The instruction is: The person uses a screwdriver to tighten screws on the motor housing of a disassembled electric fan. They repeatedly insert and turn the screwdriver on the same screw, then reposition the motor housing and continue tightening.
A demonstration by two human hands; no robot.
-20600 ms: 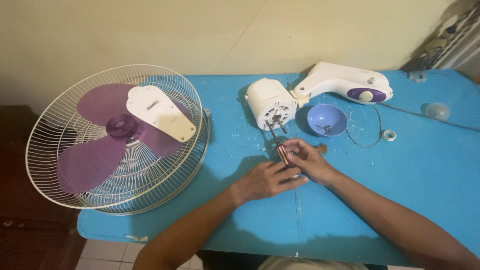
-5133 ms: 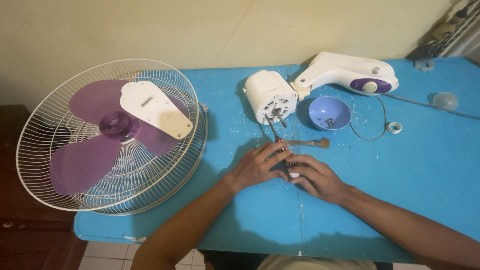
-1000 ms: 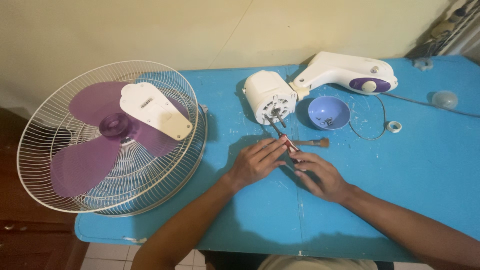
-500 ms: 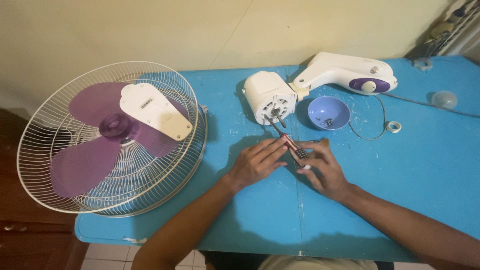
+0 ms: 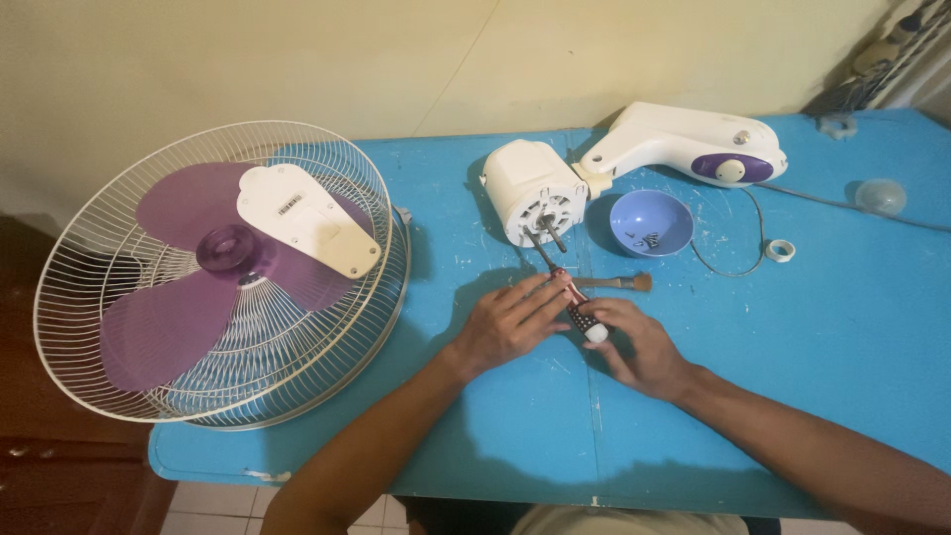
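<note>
I see the screwdriver (image 5: 573, 297) near the middle of the blue table (image 5: 842, 376), its dark shaft angled up and to the far left toward the face of the white motor housing (image 5: 533, 188). My right hand (image 5: 639, 342) is curled closed around the screwdriver's handle end, which shows a red and black grip with a pale cap. My left hand (image 5: 510, 322) lies flat and mostly open, fingers extended, with the fingertips touching the screwdriver's shaft just left of the right hand. Just beyond the hands, a small brush (image 5: 616, 283) lies on the table, bristles pointing right. The motor housing stands at the far side, joined on its right to the white and purple fan neck (image 5: 693, 144). A small blue bowl (image 5: 651, 223) sits just right of the housing, near side of the neck, with small dark parts inside. A thin cable (image 5: 753, 243) curves right of the bowl, and a small ring (image 5: 781, 250) lies beside it. At the left, the wire fan guard (image 5: 149, 367) overhangs the table edge, carrying the purple blade (image 5: 158, 332) and a white cover plate (image 5: 307, 218).
</note>
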